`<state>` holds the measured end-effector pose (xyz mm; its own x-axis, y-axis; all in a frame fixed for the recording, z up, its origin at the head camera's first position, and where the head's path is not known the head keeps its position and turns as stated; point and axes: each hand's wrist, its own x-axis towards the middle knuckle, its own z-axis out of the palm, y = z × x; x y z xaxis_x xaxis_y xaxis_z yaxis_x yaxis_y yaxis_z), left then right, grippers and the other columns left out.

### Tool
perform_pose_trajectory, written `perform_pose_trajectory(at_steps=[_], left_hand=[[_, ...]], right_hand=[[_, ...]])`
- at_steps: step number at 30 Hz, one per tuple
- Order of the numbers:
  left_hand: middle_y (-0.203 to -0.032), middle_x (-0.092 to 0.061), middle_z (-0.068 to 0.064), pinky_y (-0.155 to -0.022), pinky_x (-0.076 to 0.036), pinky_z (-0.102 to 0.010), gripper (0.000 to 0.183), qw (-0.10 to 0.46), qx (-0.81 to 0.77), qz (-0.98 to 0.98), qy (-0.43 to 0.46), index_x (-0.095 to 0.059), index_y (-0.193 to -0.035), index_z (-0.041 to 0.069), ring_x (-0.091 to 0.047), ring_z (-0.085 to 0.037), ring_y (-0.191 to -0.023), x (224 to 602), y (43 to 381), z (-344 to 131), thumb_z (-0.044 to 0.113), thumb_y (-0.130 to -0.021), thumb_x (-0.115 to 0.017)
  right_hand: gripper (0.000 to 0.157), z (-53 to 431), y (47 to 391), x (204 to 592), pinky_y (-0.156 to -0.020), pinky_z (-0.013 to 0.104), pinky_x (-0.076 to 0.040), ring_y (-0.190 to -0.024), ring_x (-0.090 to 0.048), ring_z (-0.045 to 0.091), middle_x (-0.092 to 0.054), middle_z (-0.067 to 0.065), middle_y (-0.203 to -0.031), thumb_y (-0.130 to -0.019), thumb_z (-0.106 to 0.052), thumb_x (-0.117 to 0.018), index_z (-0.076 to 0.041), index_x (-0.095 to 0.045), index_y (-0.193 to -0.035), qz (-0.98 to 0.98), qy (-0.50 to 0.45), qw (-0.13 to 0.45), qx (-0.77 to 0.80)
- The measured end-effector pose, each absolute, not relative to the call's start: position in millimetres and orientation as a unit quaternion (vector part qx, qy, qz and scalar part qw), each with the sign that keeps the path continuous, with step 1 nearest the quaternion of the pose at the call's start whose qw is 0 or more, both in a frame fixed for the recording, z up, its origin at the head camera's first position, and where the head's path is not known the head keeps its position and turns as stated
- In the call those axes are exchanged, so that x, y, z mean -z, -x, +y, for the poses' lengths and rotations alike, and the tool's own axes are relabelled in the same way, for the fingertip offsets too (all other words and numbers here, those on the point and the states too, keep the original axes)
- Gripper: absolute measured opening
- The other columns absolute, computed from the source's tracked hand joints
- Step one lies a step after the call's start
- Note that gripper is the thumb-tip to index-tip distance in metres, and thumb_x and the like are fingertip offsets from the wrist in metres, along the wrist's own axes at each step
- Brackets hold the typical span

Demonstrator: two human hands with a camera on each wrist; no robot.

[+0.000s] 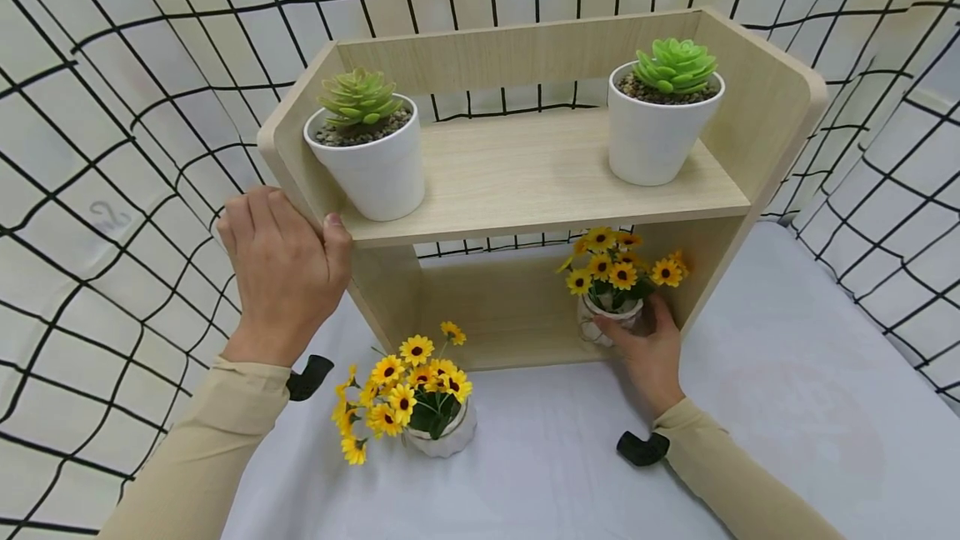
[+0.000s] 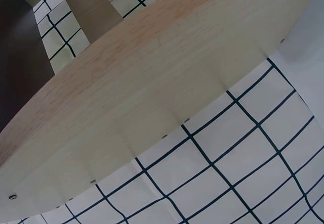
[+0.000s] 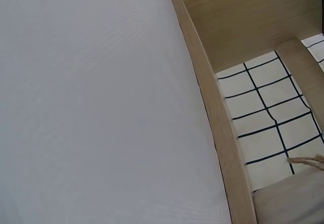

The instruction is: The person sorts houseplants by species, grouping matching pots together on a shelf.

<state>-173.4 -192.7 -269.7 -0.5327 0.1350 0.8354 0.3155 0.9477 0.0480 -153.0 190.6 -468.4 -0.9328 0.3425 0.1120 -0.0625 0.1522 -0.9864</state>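
A light wooden two-tier shelf [image 1: 525, 165] stands upright on the white surface. My left hand [image 1: 281, 273] grips the front edge of its left side panel, the thumb over the front. In the left wrist view the side panel [image 2: 152, 87] fills the middle and the hand is out of sight. Inside the lower tier, at its right end, my right hand [image 1: 651, 352] holds a small white pot of artificial sunflowers [image 1: 611, 269]. The right wrist view shows a corner of the white pot [image 3: 293, 198] with twine. Another pot of sunflowers [image 1: 446, 436] stands before the shelf at left.
On the upper tier sit two white pots with green succulents, one at the left end [image 1: 375, 161] and one at the right [image 1: 656, 132]. A black wire grid [image 1: 150, 148] surrounds the back and sides. White cloth [image 1: 540, 457] covers the surface in front.
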Motion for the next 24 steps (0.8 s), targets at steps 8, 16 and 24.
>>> perform_pose_trajectory(at_steps=[8, 16, 24], left_hand=[[-0.098, -0.042, -0.032, -0.086, -0.018, -0.055, 0.048, 0.472, 0.105, -0.866, 0.129, -0.043, -0.099, -0.012, -0.03, -0.046, -0.095, 270.3, 173.5, -194.3, 0.035, -0.098, -0.031], [-0.098, -0.043, -0.033, -0.089, -0.02, -0.056, 0.047, 0.48, 0.109, -0.86, 0.136, -0.044, -0.097, -0.012, -0.032, -0.046, -0.097, 270.5, 174.5, -195.2, 0.034, -0.099, -0.033], [-0.1, -0.044, -0.034, -0.088, -0.021, -0.056, 0.046, 0.484, 0.11, -0.856, 0.143, -0.043, -0.096, -0.011, -0.032, -0.047, -0.098, 271.2, 175.9, -193.4, 0.033, -0.099, -0.033]], right_hand=[[0.095, 190.1, 142.3, 468.8, -0.129, 0.047, -0.025, -0.157, -0.032, 0.028, -0.036, 0.012, -0.167, -0.084, -0.024, -0.085, -0.01, -0.031, -0.161, -0.776, 0.09, 0.139, -0.609], [0.092, 186.3, 116.9, 446.7, -0.13, 0.043, -0.024, -0.16, -0.026, 0.025, -0.029, 0.008, -0.169, -0.088, -0.019, -0.082, -0.011, -0.028, -0.162, -0.769, 0.067, 0.148, -0.619], [0.083, 174.3, 97.6, 428.0, -0.12, 0.011, -0.029, -0.154, -0.037, 0.023, -0.038, 0.009, -0.162, -0.085, -0.004, -0.08, -0.004, -0.036, -0.155, -0.748, 0.017, 0.19, -0.636]])
